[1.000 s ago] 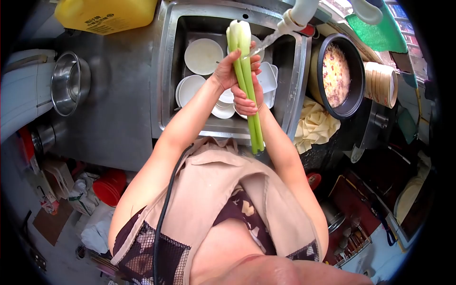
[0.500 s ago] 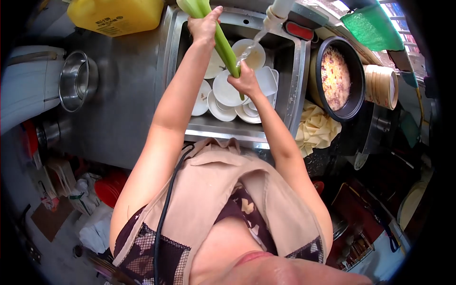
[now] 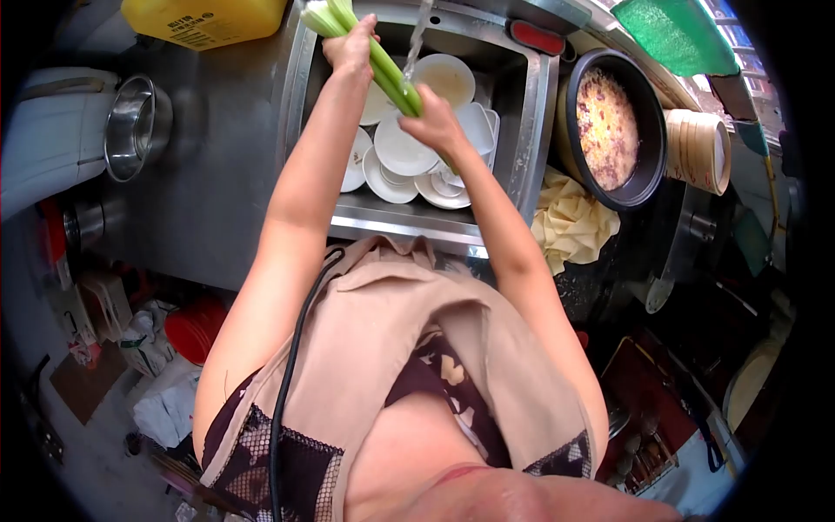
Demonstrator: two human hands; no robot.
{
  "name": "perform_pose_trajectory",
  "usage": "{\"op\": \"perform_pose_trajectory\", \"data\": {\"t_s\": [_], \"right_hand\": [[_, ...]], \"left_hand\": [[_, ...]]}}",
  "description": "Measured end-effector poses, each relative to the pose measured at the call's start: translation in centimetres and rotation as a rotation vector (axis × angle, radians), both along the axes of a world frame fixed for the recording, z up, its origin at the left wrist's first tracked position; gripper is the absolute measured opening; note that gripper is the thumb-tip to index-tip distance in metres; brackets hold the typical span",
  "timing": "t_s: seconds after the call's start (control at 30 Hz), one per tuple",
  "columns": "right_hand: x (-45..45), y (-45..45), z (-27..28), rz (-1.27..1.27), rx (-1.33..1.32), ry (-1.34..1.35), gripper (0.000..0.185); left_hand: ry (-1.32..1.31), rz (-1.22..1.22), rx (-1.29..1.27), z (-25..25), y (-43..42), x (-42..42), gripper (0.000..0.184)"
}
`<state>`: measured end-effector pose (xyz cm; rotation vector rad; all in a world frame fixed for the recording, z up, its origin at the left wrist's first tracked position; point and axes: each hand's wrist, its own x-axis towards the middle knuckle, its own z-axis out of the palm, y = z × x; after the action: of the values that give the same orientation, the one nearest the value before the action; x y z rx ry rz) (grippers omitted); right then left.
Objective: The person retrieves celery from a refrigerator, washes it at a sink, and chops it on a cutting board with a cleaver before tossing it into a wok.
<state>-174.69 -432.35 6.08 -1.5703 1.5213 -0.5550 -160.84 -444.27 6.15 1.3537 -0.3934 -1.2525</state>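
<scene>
A bunch of green celery (image 3: 387, 71) slants over the metal sink (image 3: 409, 224), its pale end at the upper left. My left hand (image 3: 351, 48) is wrapped round it near that pale end. Lower down, my right hand (image 3: 432, 117) has its fingers closed round the other end. A stream of water (image 3: 417, 39) falls onto the celery and into the sink between my hands. White plates (image 3: 405, 148) and small dishes lie stacked in the sink below my hands.
Left of the sink are a steel bowl (image 3: 132, 129) and a yellow jug (image 3: 204, 19). To the right stand a dark pot (image 3: 609, 130) of grainy food and bamboo steamers (image 3: 696, 150), with a yellow cloth (image 3: 574, 219) beside the sink. A red brush (image 3: 537, 38) lies behind it.
The celery has moved from upright at the sink's middle to slanting at its upper left. My left hand has gone up and left with it; my right hand grips nearer its lower end.
</scene>
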Motion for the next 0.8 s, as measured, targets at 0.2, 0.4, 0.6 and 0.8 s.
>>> {"op": "perform_pose_trajectory", "data": {"t_s": [0.2,0.4,0.6,0.8], "right_hand": [[2.9,-4.9,1.8,0.102,-0.039,-0.09,0.055],[-6.4,2.6,1.8,0.157,0.31,-0.135,0.037],[-7.6,7.6,3.2,0.167,0.382,-0.19,0.033],[-3.3,7.2,7.2,-0.011,0.09,-0.111,0.036]], "left_hand": [[0.135,-0.062,-0.088,3.2,3.3,-0.2,0.022],[0.736,-0.012,-0.023,-7.9,4.0,-2.6,0.022],[-0.488,-0.153,-0.644,6.2,0.5,2.1,0.017],[-1.708,-0.517,-0.754,28.4,2.2,-1.8,0.036]]}}
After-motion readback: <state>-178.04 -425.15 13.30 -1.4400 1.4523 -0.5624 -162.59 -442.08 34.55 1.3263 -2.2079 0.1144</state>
